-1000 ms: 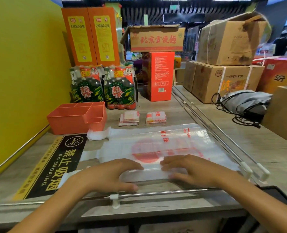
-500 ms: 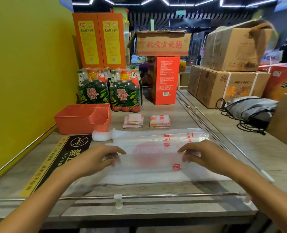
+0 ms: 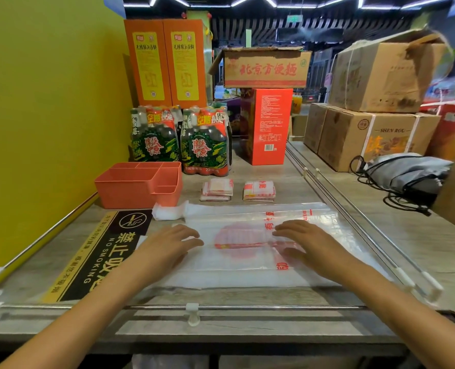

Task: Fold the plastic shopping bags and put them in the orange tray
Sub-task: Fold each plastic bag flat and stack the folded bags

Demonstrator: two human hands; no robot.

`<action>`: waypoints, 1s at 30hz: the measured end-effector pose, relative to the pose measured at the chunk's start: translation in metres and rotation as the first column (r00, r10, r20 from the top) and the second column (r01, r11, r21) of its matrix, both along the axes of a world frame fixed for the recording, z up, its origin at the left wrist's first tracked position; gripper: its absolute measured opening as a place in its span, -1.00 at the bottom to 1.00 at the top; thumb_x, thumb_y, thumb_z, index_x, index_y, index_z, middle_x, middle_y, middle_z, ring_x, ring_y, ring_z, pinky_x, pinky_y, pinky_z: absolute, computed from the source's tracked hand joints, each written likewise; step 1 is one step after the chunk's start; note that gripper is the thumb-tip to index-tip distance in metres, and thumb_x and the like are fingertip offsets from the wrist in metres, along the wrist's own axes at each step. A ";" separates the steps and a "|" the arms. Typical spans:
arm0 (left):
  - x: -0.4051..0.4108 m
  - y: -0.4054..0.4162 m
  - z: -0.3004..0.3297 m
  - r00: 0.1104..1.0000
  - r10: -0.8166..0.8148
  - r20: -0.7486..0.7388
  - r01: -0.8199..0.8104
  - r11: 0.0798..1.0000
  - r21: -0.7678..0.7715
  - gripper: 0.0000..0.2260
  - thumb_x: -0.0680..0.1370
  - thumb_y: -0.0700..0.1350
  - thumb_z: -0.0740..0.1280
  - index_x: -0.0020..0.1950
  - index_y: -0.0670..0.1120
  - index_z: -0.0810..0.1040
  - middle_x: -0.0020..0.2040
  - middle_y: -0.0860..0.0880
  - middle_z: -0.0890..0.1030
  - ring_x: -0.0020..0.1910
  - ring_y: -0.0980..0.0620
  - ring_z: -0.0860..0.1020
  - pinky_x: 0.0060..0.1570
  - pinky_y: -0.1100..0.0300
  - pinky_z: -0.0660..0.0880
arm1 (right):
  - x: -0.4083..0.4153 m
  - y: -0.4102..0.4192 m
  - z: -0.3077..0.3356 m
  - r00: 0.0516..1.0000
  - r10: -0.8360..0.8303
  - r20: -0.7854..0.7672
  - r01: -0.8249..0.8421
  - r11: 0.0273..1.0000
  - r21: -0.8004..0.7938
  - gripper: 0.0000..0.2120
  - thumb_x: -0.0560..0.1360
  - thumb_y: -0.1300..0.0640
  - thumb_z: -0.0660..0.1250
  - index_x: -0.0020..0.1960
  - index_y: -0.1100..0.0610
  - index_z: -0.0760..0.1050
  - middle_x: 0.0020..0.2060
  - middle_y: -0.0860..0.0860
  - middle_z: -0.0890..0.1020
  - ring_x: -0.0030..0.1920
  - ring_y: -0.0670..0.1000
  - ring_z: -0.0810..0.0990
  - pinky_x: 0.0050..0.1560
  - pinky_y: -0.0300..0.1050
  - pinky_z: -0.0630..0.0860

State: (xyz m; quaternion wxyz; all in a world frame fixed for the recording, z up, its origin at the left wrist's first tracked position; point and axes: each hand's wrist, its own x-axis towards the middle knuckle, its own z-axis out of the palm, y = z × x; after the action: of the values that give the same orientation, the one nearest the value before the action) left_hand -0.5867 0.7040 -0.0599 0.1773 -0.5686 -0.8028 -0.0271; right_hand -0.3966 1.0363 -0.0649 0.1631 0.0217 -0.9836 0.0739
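A clear plastic shopping bag (image 3: 247,251) with red print lies flat on the wooden counter, folded lengthwise into a wide band. My left hand (image 3: 167,247) presses flat on its left part, fingers straight. My right hand (image 3: 305,242) presses flat on its right part over the red lettering. Two small folded bags, one on the left (image 3: 217,189) and one on the right (image 3: 259,190), lie side by side behind it. The orange tray (image 3: 130,193) with compartments stands at the back left by the yellow wall, with nothing visible inside it.
Two green bottle packs (image 3: 181,142), a red carton (image 3: 270,126) and tall orange boxes (image 3: 166,62) stand behind. Cardboard boxes (image 3: 367,137) and a grey bag with black cords (image 3: 407,177) lie right of the metal rails (image 3: 340,209). A no-smoking sticker (image 3: 101,251) lies left.
The near edge of the bag has been folded away from me over the rest. Both hands moved forward from the near edge and now press flat on the folded band.
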 end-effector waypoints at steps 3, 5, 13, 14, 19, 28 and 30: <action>-0.009 -0.016 0.000 0.998 0.065 -0.012 -0.065 0.998 0.012 -0.45 0.36 -0.27 0.57 0.29 0.10 0.60 0.29 0.07 0.60 0.27 0.03 0.56 0.20 0.10 0.50 | 0.001 0.002 -0.006 1.000 0.018 -0.002 -0.018 1.000 0.023 -0.63 0.57 0.02 0.42 0.37 -0.04 0.54 0.35 -0.10 0.56 0.38 -0.05 0.47 0.38 -0.07 0.45; -0.017 -0.029 0.001 0.993 0.120 0.020 -0.120 0.993 0.020 -0.41 0.34 -0.32 0.56 0.29 0.08 0.60 0.29 0.05 0.61 0.29 -0.01 0.57 0.21 0.07 0.51 | 0.002 0.002 -0.007 1.000 0.023 -0.004 -0.023 0.999 0.024 -0.64 0.59 0.01 0.39 0.37 -0.04 0.54 0.36 -0.10 0.55 0.39 -0.06 0.46 0.39 -0.09 0.43; 0.038 0.005 0.017 0.952 -0.009 0.307 0.020 0.999 -0.033 -0.58 0.68 0.14 0.07 0.56 0.21 0.27 0.55 0.23 0.26 0.51 0.24 0.22 0.48 0.22 0.21 | -0.008 -0.043 0.001 0.977 0.207 0.042 -0.209 0.977 0.049 -0.58 0.65 -0.03 0.26 0.51 -0.13 0.37 0.50 -0.16 0.38 0.50 -0.12 0.29 0.51 -0.16 0.23; 0.046 0.011 0.016 0.934 -0.029 0.357 0.062 0.995 -0.081 -0.56 0.69 0.16 0.06 0.58 0.23 0.21 0.57 0.25 0.22 0.51 0.25 0.22 0.48 0.20 0.24 | -0.009 -0.054 0.002 0.966 0.247 0.074 -0.250 0.968 0.035 -0.58 0.67 -0.07 0.21 0.52 -0.16 0.33 0.51 -0.19 0.35 0.50 -0.15 0.27 0.51 -0.19 0.21; 0.043 0.022 -0.001 0.932 -0.015 0.362 0.083 0.981 -0.176 -0.58 0.67 0.20 0.10 0.55 0.28 0.22 0.57 0.23 0.24 0.50 0.21 0.27 0.44 0.09 0.35 | -0.009 -0.082 0.000 0.936 0.236 0.261 -0.233 0.971 -0.042 -0.53 0.67 -0.23 0.08 0.56 -0.26 0.15 0.54 -0.24 0.27 0.49 -0.18 0.27 0.43 -0.24 0.21; 0.031 0.035 0.002 0.981 0.049 0.186 -0.023 0.990 -0.137 -0.58 0.62 -0.08 0.23 0.48 0.20 0.40 0.34 0.12 0.57 0.30 0.05 0.51 0.12 0.06 0.48 | -0.019 -0.086 0.006 0.963 0.152 0.221 -0.139 0.988 -0.072 -0.58 0.67 -0.09 0.21 0.51 -0.13 0.31 0.45 -0.10 0.45 0.37 -0.02 0.48 0.35 -0.17 0.41; 0.027 0.037 0.000 0.989 0.063 0.132 -0.050 0.993 -0.103 -0.55 0.59 -0.14 0.22 0.42 0.25 0.43 0.15 0.09 0.66 0.12 -0.02 0.60 -0.13 0.07 0.44 | -0.023 -0.086 0.006 0.972 0.137 0.192 -0.127 0.990 -0.064 -0.59 0.66 -0.02 0.24 0.50 -0.11 0.33 0.42 -0.06 0.49 0.31 0.02 0.53 0.28 -0.22 0.41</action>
State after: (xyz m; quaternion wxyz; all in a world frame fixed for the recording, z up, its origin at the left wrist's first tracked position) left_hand -0.5600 0.7409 -0.0601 0.0946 -0.5506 -0.8291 -0.0205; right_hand -0.4196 0.9499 -0.0586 0.0609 0.0755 -0.9890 0.1115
